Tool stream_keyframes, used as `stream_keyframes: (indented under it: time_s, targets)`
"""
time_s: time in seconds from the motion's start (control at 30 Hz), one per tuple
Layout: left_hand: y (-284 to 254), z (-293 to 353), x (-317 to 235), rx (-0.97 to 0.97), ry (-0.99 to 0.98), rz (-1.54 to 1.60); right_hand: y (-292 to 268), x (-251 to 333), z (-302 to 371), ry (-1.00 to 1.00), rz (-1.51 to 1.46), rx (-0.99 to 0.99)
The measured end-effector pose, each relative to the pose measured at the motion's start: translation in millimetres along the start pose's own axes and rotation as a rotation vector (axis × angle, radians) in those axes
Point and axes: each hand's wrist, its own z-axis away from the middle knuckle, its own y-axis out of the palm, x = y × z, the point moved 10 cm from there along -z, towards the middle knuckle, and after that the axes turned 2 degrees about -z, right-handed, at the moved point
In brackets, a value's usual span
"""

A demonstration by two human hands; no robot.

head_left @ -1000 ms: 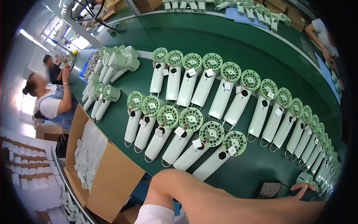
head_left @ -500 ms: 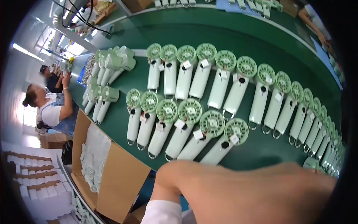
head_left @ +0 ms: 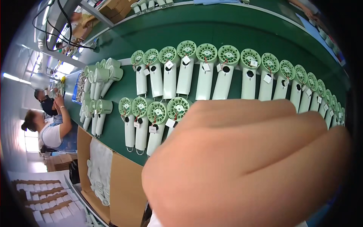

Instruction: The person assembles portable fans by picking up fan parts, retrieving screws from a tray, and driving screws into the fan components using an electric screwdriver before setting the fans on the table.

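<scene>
My left hand (head_left: 242, 166) fills the lower right, very close up and partly blurred. Its back faces up, and the fingers look curled together; whatever they hold is hidden beneath. Behind it on the green table lie pale green handheld fans with open round heads, red wires and small white tags. One far-row fan (head_left: 184, 77) lies beyond the hand. In the nearer row, a fan (head_left: 141, 130) shows whole, while others are partly covered by my hand. My right hand is out of view.
Standing fan housings (head_left: 100, 81) cluster at the table's left, beside a blue bin (head_left: 79, 89) of small parts. Below the edge is an open cardboard box (head_left: 126, 185) holding pale pieces. A co-worker (head_left: 56, 130) is at the left; another person's hand (head_left: 310, 13) shows far right.
My left hand has come up and leftward in the picture, and now covers the right end of the nearer fan row. The whole view has shifted slightly.
</scene>
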Motion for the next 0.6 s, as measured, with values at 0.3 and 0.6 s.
stream_keyframes:
  time_s: [0.3,0.6]
  targets:
    - [-6,-6,2,0.039,0.023,-0.025,1,-1,1,-0.003,0.012,0.066]
    - [-1,5,10,-0.034,-0.018,-0.022,5,0,-2,0.046,-0.003,0.026]
